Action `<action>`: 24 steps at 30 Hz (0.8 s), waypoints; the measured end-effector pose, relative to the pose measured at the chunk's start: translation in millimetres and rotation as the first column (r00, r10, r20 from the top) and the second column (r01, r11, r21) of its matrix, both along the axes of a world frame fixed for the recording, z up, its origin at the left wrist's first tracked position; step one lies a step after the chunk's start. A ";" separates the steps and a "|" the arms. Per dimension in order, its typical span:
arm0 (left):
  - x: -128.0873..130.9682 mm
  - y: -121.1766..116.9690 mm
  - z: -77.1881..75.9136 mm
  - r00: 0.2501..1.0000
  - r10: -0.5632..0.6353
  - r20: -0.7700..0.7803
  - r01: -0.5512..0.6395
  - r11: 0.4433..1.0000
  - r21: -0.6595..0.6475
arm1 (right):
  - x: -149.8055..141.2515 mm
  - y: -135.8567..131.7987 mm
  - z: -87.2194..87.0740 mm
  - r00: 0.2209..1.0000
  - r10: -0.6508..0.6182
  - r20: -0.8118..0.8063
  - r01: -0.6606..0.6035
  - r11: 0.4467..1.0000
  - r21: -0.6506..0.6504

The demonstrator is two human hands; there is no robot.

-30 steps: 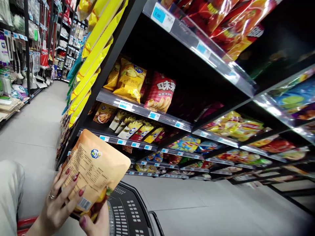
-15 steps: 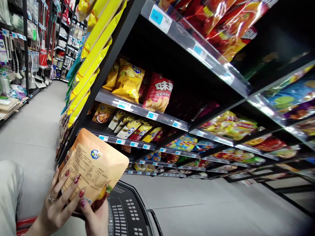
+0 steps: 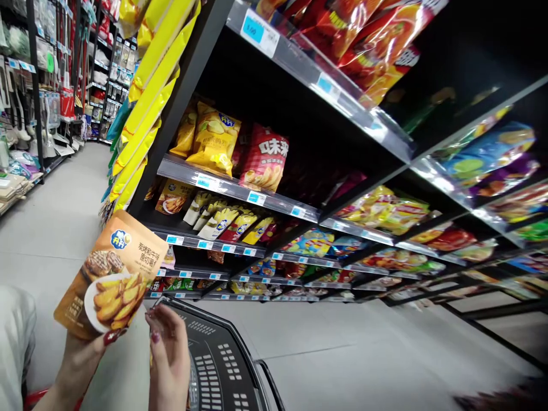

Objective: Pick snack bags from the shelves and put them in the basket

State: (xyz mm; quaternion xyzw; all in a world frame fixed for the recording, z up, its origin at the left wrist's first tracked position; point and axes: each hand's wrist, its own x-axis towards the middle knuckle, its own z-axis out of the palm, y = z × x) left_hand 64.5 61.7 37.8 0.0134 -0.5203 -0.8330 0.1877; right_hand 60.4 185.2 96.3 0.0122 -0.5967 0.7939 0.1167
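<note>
Glossy flat snack pouch point(image 3: 109, 274), left-held

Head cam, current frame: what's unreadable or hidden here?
- Head view: basket interior, cut by the bottom edge and covered by the right hand.
- Price tags: too small and blurred.
- Left hand: fingers hidden behind the snack pouch.
- Dark smear at the bottom right corner: blurred, unidentifiable.

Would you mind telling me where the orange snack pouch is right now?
In the head view the orange snack pouch is at lower left, held up by the left hand, beside the right hand and above the black shopping basket.
</note>
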 end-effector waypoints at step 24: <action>-43.6 -57.8 -30.4 0.773 -0.153 0.616 0.614 0.427 -0.664 | -61.1 196.3 -145.6 0.829 -0.291 0.478 0.094 0.915 0.392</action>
